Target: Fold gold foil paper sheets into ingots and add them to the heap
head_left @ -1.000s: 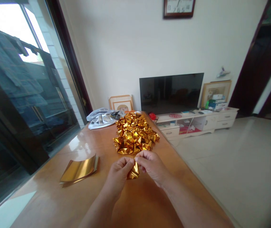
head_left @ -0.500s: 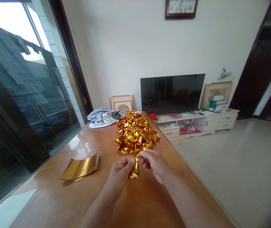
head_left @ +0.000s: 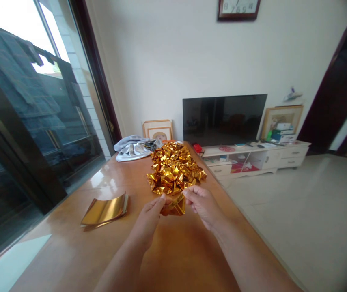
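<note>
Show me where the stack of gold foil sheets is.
In the head view, the stack of gold foil sheets lies on the table, left of the left hand and of the folded foil heap.

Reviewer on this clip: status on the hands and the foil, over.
Left hand and right hand pinching creased gold foil piece. Folded gold foil pile just beyond the hands. Flat gold foil stack off to the left.
</note>
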Tool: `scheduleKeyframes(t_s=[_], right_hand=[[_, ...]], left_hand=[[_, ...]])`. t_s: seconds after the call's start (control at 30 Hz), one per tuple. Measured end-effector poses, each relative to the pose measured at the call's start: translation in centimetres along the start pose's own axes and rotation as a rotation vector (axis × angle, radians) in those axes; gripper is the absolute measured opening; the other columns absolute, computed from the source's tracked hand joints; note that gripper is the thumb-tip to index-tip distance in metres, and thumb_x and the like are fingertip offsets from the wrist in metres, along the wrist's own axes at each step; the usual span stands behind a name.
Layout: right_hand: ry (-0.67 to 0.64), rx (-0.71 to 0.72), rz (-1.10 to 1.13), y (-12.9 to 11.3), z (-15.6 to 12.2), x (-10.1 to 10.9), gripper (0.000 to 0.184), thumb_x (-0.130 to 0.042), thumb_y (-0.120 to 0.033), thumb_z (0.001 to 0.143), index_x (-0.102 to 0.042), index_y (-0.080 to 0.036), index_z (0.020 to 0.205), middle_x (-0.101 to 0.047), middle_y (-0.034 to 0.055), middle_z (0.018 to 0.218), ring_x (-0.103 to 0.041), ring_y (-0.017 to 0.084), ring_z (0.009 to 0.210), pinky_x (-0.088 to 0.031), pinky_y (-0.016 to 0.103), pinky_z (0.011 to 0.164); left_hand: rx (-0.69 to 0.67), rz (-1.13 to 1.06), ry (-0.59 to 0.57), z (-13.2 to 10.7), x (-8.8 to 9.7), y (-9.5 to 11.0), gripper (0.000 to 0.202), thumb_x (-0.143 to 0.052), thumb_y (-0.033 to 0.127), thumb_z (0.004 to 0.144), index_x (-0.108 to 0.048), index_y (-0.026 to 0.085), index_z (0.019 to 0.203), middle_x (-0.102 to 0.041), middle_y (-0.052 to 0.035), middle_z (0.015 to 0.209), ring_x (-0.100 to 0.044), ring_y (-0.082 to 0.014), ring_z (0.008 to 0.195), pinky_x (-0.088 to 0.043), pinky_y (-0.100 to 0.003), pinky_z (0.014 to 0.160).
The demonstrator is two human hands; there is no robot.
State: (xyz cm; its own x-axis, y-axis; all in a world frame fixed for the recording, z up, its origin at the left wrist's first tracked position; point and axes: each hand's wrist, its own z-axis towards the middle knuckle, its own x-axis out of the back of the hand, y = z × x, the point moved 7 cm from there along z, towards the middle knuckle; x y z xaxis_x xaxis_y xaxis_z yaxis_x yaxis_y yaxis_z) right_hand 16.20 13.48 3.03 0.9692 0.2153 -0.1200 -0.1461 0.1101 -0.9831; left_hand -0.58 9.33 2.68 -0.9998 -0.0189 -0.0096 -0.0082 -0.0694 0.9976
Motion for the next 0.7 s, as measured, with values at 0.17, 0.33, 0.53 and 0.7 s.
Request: scheduleKeyframes(t_s=[0.17, 0.33, 0.53, 0.7], right_hand=[[0.025, -0.047, 0.089, 0.3, 0.3, 0.5, 0.034, -0.071, -0.048, 0.08, -0.057, -0.018, 0.074, -0.053, -0.0042, 0.062, -0.035, 0.007, 0.05, -0.023, 0.023, 0.048], [0.009, -0.087, 0.19, 0.5, 0.4, 0.8, 0.036, -0.077, -0.048, 0.075, -0.058, -0.017, 0.076, -0.054, -0.0041, 0.063, -0.034, 0.005, 0.046, -0.019, 0.021, 0.044], [-0.024, -0.169, 0.254, 1.3, 0.5, 0.8, 0.031, -0.077, -0.043, 0.074, -0.059, -0.018, 0.081, -0.063, -0.001, 0.064, -0.041, 0.006, 0.043, -0.024, 0.021, 0.041], [0.001, -0.218, 0.209, 1.8, 0.4, 1.1, 0.027, -0.073, -0.039, 0.073, -0.06, -0.018, 0.084, -0.069, 0.0025, 0.065, -0.044, 0.008, 0.041, -0.028, 0.021, 0.04]], left_hand=[[0.063, 0.026, -0.078, 0.0, 0.3, -0.7, 0.031, -0.069, 0.048, 0.084, -0.074, 0.017, 0.085, -0.063, -0.0005, 0.073, -0.041, -0.0111, 0.06, -0.029, -0.025, 0.061], [0.055, -0.04, -0.112, -0.1, 0.3, -0.3, 0.03, -0.073, 0.041, 0.082, -0.076, 0.018, 0.1, -0.06, 0.0015, 0.068, -0.036, -0.0104, 0.057, -0.024, -0.024, 0.058], [0.089, -0.056, -0.081, 0.1, 0.7, -0.7, 0.033, -0.075, 0.039, 0.077, -0.077, 0.016, 0.1, -0.055, 0.0025, 0.062, -0.033, -0.0088, 0.052, -0.019, -0.024, 0.053], [0.11, -0.079, -0.065, 0.2, 0.9, -1.1, 0.041, -0.069, 0.035, 0.077, -0.074, 0.013, 0.111, -0.059, 0.0011, 0.062, -0.035, -0.0076, 0.048, -0.019, -0.024, 0.05]])
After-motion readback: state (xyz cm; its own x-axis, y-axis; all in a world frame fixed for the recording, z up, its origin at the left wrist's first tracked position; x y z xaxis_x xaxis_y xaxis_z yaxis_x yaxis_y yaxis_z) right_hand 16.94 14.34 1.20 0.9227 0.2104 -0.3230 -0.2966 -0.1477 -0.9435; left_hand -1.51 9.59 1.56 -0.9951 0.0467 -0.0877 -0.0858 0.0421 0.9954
